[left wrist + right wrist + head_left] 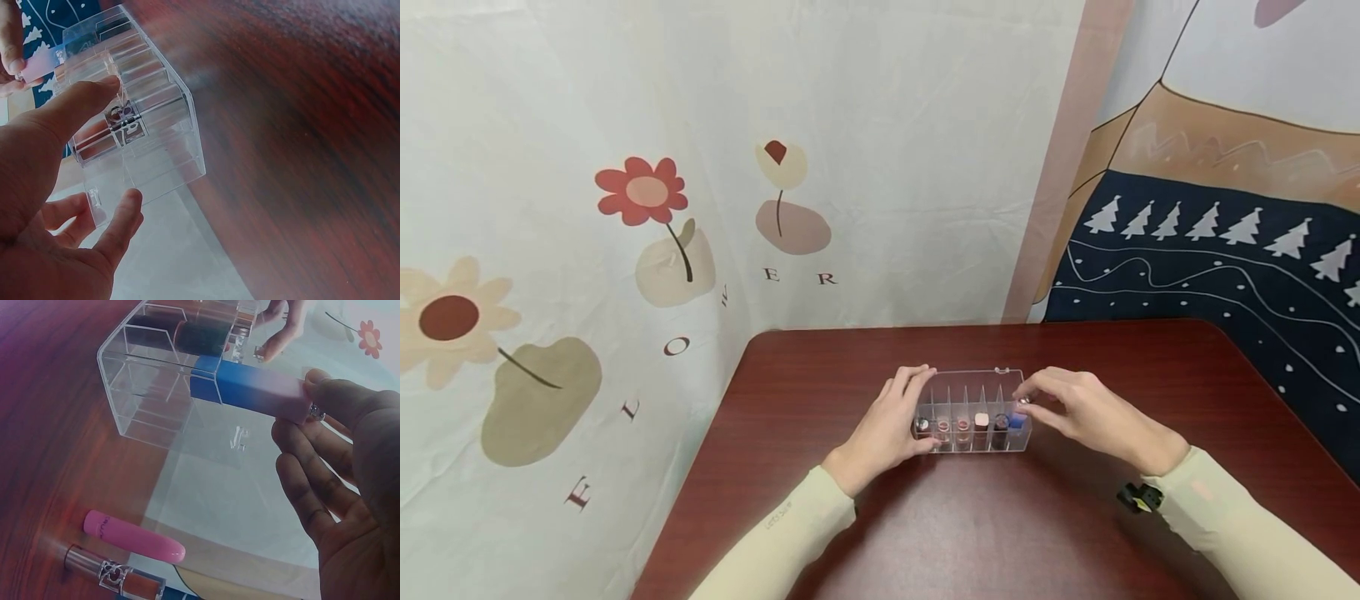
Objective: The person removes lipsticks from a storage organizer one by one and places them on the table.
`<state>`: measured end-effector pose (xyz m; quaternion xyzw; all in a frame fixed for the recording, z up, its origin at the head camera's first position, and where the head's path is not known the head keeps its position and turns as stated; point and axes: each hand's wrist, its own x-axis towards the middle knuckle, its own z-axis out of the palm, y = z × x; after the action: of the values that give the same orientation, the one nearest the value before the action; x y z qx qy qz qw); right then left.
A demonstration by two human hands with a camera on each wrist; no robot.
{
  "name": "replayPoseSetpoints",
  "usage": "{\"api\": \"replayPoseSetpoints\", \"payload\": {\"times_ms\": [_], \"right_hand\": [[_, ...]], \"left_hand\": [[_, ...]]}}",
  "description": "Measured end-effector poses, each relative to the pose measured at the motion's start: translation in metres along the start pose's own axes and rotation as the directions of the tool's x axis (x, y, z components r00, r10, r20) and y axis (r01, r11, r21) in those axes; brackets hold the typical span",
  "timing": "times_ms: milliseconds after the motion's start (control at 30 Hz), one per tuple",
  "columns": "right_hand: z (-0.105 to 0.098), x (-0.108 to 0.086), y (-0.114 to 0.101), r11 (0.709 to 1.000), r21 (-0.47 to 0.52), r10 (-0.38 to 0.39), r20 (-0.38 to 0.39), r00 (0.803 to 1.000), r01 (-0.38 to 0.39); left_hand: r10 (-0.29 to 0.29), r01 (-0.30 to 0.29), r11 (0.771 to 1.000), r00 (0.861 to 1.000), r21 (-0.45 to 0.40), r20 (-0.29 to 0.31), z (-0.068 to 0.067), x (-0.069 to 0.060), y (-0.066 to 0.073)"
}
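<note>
A clear plastic lipstick organizer (pixel 973 446) with a row of compartments stands on the table, several lipsticks in it. My left hand (pixel 883 429) grips its left end, thumb along the front and fingers at the back; the left wrist view shows the thumb lying across the organizer (pixel 178 119). At the right end, my right hand (pixel 1078 412) pinches the top of a blue-to-pink lipstick tube (pixel 250 387) between thumb and fingers. The blue lower end of that tube is inside the end compartment. Beside it is a dark tube (pixel 203 339) in the neighbouring compartment.
A pink tube (pixel 134 537) and a lip gloss with a silver cap (pixel 115 575) lie on the table near the organizer, seen in the right wrist view. The dark red table (pixel 820 375) meets printed curtains (pixel 880 167) behind and at the left.
</note>
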<state>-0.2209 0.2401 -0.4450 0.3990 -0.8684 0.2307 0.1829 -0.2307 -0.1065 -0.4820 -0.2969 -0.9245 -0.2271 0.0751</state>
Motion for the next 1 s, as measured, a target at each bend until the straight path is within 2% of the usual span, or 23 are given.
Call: {"api": "replayPoseSetpoints", "payload": {"times_ms": [367, 733, 1000], "right_hand": [[-0.0058, 0.0014, -0.0026, 0.999, 0.019, -0.028, -0.061, 0.998, 0.029], [-0.0055, -0.0016, -0.0051, 1.000, 0.008, -0.026, -0.103, 0.994, 0.027], [-0.0051, 0.0067, -0.0065, 0.999, 0.000, -0.036, -0.131, 0.991, 0.037]], "left_hand": [[-0.001, 0.001, 1.000, 1.000, 0.007, -0.002, -0.0013, 0.0023, 0.0006], [0.005, -0.005, 0.999, 1.000, 0.033, 0.013, 0.0073, 0.0004, -0.0001], [0.012, -0.012, 0.999, 1.000, 0.050, 0.007, 0.0023, 0.0033, -0.0004]]}}
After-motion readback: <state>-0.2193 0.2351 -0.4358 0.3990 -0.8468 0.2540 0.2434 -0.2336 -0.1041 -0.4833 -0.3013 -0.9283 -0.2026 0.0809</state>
